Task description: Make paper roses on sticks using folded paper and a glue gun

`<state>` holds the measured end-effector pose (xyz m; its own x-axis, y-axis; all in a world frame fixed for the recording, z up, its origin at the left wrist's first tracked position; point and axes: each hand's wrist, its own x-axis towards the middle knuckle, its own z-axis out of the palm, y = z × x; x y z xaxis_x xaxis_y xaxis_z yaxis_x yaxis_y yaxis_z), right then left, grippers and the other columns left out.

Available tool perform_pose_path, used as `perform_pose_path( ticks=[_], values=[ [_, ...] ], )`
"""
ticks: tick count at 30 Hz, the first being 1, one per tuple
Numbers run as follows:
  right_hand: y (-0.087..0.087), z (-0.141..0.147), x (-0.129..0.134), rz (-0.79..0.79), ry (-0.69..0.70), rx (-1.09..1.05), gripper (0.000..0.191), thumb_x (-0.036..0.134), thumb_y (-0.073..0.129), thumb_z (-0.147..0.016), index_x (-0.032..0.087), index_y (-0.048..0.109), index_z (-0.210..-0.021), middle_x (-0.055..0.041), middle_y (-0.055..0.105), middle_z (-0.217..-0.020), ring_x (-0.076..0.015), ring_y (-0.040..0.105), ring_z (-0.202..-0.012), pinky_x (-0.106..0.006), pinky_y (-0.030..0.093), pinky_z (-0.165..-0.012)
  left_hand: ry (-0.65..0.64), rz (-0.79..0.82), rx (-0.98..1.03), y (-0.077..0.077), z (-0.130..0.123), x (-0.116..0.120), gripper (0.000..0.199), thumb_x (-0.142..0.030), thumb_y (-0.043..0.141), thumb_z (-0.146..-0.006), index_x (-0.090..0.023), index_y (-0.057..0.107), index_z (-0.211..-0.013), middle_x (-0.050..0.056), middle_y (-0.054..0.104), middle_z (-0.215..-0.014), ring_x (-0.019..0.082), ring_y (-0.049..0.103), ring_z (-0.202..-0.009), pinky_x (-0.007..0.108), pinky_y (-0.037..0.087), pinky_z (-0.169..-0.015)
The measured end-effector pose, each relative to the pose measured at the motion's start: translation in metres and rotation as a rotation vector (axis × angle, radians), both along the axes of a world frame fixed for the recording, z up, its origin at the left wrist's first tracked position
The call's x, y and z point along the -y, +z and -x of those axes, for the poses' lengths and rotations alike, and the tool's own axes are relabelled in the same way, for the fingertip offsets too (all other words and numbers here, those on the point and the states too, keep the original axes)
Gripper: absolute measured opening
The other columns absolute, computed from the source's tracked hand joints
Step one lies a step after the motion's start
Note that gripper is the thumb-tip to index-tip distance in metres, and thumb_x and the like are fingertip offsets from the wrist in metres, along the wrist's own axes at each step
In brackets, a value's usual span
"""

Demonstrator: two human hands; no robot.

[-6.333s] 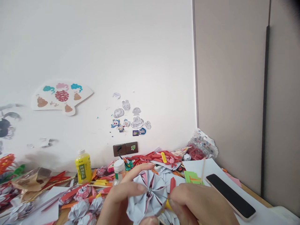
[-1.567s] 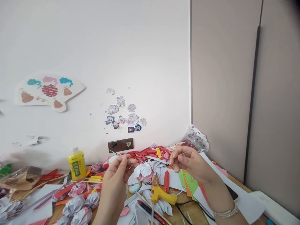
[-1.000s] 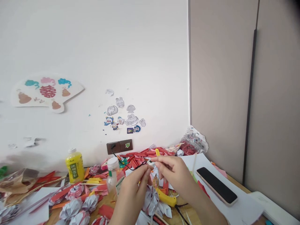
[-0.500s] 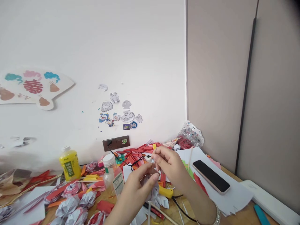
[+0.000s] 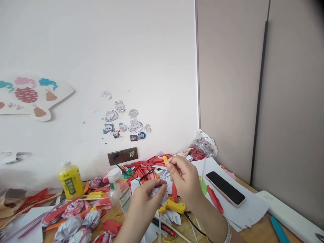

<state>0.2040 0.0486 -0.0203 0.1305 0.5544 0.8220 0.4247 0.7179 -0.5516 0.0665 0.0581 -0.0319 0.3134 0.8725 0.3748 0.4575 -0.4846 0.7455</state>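
Both of my hands are raised over the cluttered table. The fingertips of my left hand (image 5: 150,195) are pinched together on a thin pale strand. Just above and to the right, my right hand (image 5: 183,172) pinches what looks like the same strand, its kind too fine to make out. White folded paper (image 5: 174,217) lies below the hands, partly hidden by them. A yellow hot glue gun (image 5: 176,206) rests beneath my right hand, with a clear glue stick (image 5: 159,227) standing out of it and a black cord behind.
Crumpled paper balls (image 5: 68,227), a yellow bottle (image 5: 71,182) and a clear jar (image 5: 116,192) stand to the left. Red paper strips (image 5: 144,165) pile along the wall. On white paper (image 5: 243,212) at right lies a phone (image 5: 225,188); a teal strip (image 5: 278,229) is nearby.
My hands have moved slightly apart, the left one downward. More of the glue gun now shows between them. The whole view has shifted a little to the right.
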Motion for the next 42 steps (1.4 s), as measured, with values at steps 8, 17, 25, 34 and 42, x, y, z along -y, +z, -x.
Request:
perform_pose_path(
  ticks=[8, 17, 25, 34, 42],
  values=[
    [0.005, 0.001, 0.003, 0.010, -0.001, 0.074, 0.022, 0.022, 0.041, -0.090, 0.020, 0.042, -0.068, 0.0033, 0.045, -0.061, -0.0127, 0.045, -0.058, -0.023, 0.034, -0.055, -0.067, -0.040, -0.059, -0.001, 0.007, -0.009, 0.027, -0.035, 0.052, -0.078, -0.024, 0.076, -0.071, 0.009, 0.074, -0.092, 0.033, 0.054, -0.113, 0.046, 0.040, -0.093],
    [0.012, -0.017, 0.003, 0.185, 0.161, -0.021, 0.021, 0.026, 0.043, -0.090, 0.020, 0.047, -0.071, 0.0039, 0.048, -0.060, -0.0107, 0.047, -0.051, -0.023, 0.038, -0.052, -0.272, 0.055, 0.050, 0.006, 0.001, 0.001, 0.037, -0.040, 0.044, -0.086, -0.022, 0.076, -0.082, 0.008, 0.074, -0.099, 0.024, 0.064, -0.096, 0.035, 0.046, -0.089],
    [0.015, -0.029, 0.008, 0.237, 0.329, 0.045, 0.019, 0.023, 0.044, -0.092, 0.019, 0.048, -0.074, 0.0039, 0.050, -0.065, -0.0101, 0.048, -0.056, -0.022, 0.038, -0.056, -0.332, 0.126, 0.048, 0.008, 0.004, -0.002, 0.018, -0.034, 0.063, -0.075, -0.025, 0.077, -0.083, 0.008, 0.073, -0.103, 0.026, 0.063, -0.103, 0.038, 0.045, -0.094],
    [0.021, -0.019, 0.021, 0.089, 0.142, 0.235, 0.023, 0.017, 0.043, -0.092, 0.021, 0.042, -0.069, 0.0043, 0.045, -0.064, -0.0114, 0.044, -0.061, -0.022, 0.033, -0.058, -0.224, -0.023, -0.048, 0.002, 0.001, -0.002, 0.018, -0.029, 0.062, -0.076, -0.024, 0.077, -0.084, 0.007, 0.075, -0.099, 0.026, 0.065, -0.100, 0.035, 0.047, -0.091],
    [0.018, -0.013, 0.022, -0.002, 0.083, 0.287, 0.021, 0.017, 0.040, -0.093, 0.021, 0.043, -0.073, 0.0028, 0.047, -0.066, -0.0128, 0.044, -0.061, -0.023, 0.032, -0.058, -0.176, -0.044, -0.054, 0.004, -0.001, 0.002, 0.023, -0.030, 0.055, -0.080, -0.025, 0.077, -0.086, 0.005, 0.075, -0.100, 0.027, 0.067, -0.093, 0.038, 0.047, -0.090]
  ],
)
